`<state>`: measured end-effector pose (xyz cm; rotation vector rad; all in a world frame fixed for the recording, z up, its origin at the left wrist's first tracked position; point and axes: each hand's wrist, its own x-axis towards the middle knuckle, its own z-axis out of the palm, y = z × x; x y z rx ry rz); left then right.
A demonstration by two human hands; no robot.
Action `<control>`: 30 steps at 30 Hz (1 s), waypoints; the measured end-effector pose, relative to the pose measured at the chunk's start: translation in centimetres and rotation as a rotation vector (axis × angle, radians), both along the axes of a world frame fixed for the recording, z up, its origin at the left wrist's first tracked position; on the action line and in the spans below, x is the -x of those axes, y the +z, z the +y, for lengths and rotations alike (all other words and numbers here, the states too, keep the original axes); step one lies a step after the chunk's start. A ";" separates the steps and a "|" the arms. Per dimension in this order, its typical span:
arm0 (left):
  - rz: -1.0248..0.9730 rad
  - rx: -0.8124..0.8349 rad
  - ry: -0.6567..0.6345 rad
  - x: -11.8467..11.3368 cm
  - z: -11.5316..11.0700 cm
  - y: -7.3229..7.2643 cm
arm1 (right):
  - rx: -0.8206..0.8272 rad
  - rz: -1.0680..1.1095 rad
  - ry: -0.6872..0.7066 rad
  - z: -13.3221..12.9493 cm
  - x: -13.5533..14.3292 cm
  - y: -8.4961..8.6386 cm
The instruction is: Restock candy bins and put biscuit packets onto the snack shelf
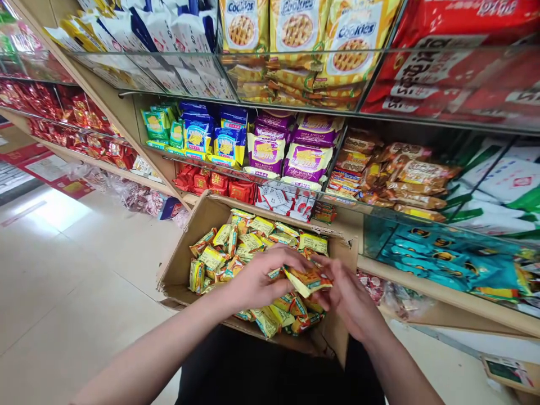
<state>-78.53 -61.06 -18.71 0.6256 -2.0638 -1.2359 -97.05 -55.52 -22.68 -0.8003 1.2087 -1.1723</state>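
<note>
Above an open cardboard box [177, 261], both my hands meet around a small yellow-and-orange snack packet [309, 281]. My left hand [272, 275] has its thumb and fingers closed on the packet's left side. My right hand [348, 295] curls around the packet's right end, its fingers touching the wrapper. Many similar yellow snack packets [213, 257] lie loose in the box beneath, some hidden by my hands and forearms. The box rests against my dark-clothed legs.
Glass-fronted shelves rise behind the box, with purple soda biscuit packs [307, 160], blue packs [230, 140], brown-wrapped snacks [417, 180] and teal packs [434, 256]. Cookie bags [295, 31] fill the shelf above. Tiled floor [105, 298] extends to the left. Plastic-bagged goods [135, 194] lie under the shelving.
</note>
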 end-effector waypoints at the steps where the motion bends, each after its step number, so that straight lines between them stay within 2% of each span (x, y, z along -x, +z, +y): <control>1: 0.001 0.021 -0.025 0.4 0.3 0.0 | -0.040 -0.087 0.041 -0.3 -0.5 0.2; 3: 0.051 -0.008 0.020 0.8 0.8 -0.2 | -0.029 -0.156 0.042 -0.8 -0.9 0.3; 4: 0.104 -0.084 0.073 0.8 1.1 -0.5 | 0.006 -0.153 0.010 -0.9 -0.9 0.4; 8: 0.279 -0.572 0.230 1.1 2.1 -1.9 | 0.128 -0.030 -0.128 -0.8 -1.0 0.2; 11: 0.275 -0.677 0.251 1.6 2.2 -2.4 | 0.163 0.033 -0.146 -0.7 -1.3 -0.4; 15: 0.328 -0.804 0.169 1.9 2.1 -2.2 | 0.106 0.011 -0.196 -0.5 -1.6 -1.5; 18: 0.369 -0.905 0.171 1.9 2.3 -2.4 | 0.100 0.002 -0.264 -0.4 -1.8 -1.9; 22: 0.357 -0.968 0.347 2.3 2.7 -3.3 | 0.086 -0.083 -0.284 0.0 -2.2 -2.2; 26: 0.400 -0.900 0.498 3.4 2.5 -3.9 | 0.065 -0.228 -0.286 0.5 -3.0 -2.5; 28: 0.414 -0.832 0.544 3.9 2.5 -4.0 | 0.056 -0.309 -0.245 0.9 -3.4 -2.5; 30: 0.406 -0.815 0.529 4.1 2.5 -4.0 | 0.049 -0.362 -0.208 1.3 -3.5 -2.2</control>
